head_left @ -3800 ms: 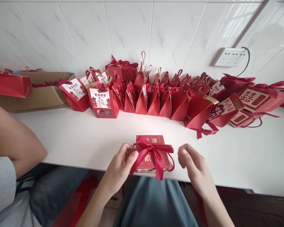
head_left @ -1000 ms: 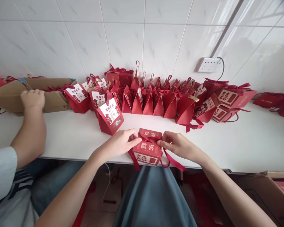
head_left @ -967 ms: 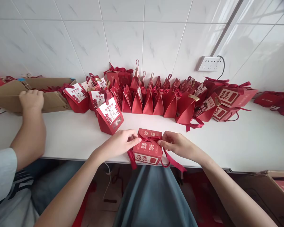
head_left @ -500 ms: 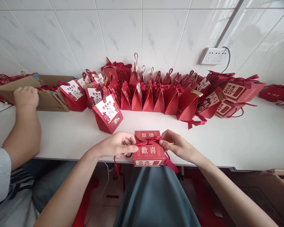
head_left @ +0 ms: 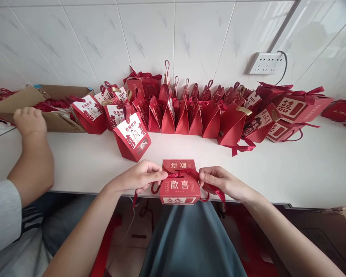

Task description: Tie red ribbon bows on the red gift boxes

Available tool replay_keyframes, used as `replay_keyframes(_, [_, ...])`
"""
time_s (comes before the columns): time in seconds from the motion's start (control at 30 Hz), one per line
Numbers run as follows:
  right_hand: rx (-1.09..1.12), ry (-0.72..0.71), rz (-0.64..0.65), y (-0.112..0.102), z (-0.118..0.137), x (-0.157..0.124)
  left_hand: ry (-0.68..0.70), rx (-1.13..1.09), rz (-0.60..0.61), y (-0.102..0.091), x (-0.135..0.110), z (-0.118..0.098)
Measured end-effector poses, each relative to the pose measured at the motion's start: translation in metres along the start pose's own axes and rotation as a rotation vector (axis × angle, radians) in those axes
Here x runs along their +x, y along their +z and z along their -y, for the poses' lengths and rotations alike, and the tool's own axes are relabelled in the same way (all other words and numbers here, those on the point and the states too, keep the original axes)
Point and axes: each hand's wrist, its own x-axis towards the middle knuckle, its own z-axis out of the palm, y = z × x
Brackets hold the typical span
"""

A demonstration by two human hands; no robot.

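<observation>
A red gift box (head_left: 180, 190) with gold characters lies at the table's front edge, between my two hands. A dark red ribbon (head_left: 187, 173) crosses its top and is crossed over near the middle. My left hand (head_left: 150, 177) pinches the ribbon at the box's left side, one tail hanging below the fingers. On the other side my right hand (head_left: 216, 179) grips the ribbon's right end, just off the box, and its tail droops over the table edge. A twisted red cord (head_left: 204, 198) shows beside the box.
Rows of peaked red gift boxes (head_left: 194, 119) line the back of the white table (head_left: 265, 169). One tagged box (head_left: 132, 138) stands nearer, behind my left hand. A co-worker's hand (head_left: 30, 121) touches an open cardboard box (head_left: 66, 125) at left. A power strip (head_left: 265, 63) hangs on the wall.
My right hand has shifted a little right, away from the box, drawing the ribbon out with it. My left hand stays almost in place. The view has shifted slightly.
</observation>
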Motion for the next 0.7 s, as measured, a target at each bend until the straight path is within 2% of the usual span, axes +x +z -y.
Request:
replay_keyframes(0.13, [-0.012, -0.042, -0.102, -0.005, -0.004, 0.000, 0.035, -0.125, -0.035, 0.001, 0.002, 0.010])
replay_keyframes(0.3, [0.090, -0.080, -0.062, -0.005, -0.006, 0.001, 0.095, -0.122, -0.060, 0.003, 0.001, 0.007])
replay_keyframes(0.4, [0.125, -0.101, -0.093, -0.002, -0.005, 0.004, 0.106, -0.084, -0.074, 0.003, 0.000, 0.004])
replay_keyframes(0.53, [0.130, -0.099, -0.095, -0.002, -0.005, 0.005, 0.148, -0.042, -0.149, -0.001, -0.004, 0.007])
replay_keyframes(0.7, [0.123, -0.083, -0.097, -0.003, -0.006, 0.004, 0.247, 0.171, -0.215, 0.000, -0.013, 0.006])
